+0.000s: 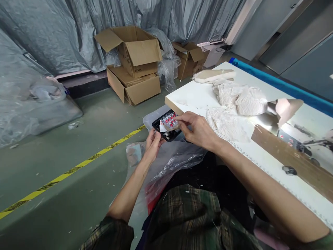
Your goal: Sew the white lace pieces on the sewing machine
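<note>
A small black tray juts out beside the corner of the white table, with small items in it that I cannot make out. My left hand is closed on the tray's near left edge, thumb on the rim. Over the tray, my right hand pinches a small white packet with red spots; its exact kind is unclear. Clear plastic sheeting hangs below the tray, over my lap.
On the white table lie cream lacy fabric, a brown board and part of a sewing machine. Open cardboard boxes stand by the curtain. Yellow-black tape crosses the floor; bagged goods sit left.
</note>
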The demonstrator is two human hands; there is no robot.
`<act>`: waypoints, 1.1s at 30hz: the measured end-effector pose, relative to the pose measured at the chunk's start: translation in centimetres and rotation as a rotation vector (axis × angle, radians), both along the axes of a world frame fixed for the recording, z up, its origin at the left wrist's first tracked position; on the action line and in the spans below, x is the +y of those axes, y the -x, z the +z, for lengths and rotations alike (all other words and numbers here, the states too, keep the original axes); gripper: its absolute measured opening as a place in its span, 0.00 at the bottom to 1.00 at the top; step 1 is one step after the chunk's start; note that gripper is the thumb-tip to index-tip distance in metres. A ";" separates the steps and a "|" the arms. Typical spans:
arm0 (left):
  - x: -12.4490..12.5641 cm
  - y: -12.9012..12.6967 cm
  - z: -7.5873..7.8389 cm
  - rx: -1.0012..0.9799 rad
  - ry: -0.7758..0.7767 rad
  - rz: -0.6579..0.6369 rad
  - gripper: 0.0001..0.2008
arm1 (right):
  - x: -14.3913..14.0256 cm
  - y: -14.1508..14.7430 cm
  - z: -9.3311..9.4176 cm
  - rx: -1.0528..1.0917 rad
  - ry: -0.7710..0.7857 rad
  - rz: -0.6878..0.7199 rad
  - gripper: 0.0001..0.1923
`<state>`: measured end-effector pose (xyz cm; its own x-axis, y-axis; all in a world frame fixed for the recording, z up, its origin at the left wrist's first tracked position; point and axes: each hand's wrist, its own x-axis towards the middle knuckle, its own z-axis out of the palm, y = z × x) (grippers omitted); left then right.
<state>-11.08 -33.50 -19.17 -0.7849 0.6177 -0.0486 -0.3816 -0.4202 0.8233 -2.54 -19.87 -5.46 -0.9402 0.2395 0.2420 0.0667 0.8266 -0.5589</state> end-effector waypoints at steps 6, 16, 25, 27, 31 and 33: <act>0.0 0.4 -0.6 0.000 0.036 0.029 0.24 | -0.8 -1.1 -0.9 -0.146 -0.130 0.037 0.16; -0.2 0.4 -0.2 0.056 0.102 0.048 0.27 | -3.0 1.1 -0.1 -0.596 -0.263 0.193 0.15; -0.4 0.2 0.1 0.061 0.127 0.030 0.27 | -3.7 1.8 -0.5 -0.683 -0.187 0.167 0.15; -0.4 0.3 0.1 0.067 0.123 0.040 0.26 | -3.0 1.5 -1.2 -0.620 -0.124 0.139 0.15; -0.5 0.3 0.2 0.063 0.121 0.035 0.25 | -2.0 0.7 -2.4 -0.479 0.239 0.085 0.19; -0.5 0.3 0.3 0.059 0.121 0.031 0.25 | -1.9 0.5 -3.0 -0.444 0.458 0.065 0.17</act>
<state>-11.39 -34.01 -18.87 -0.8073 0.5854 -0.0745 -0.3193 -0.3271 0.8894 -3.00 -21.82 -8.48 -0.9435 0.1653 -0.2871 0.3308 0.5203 -0.7873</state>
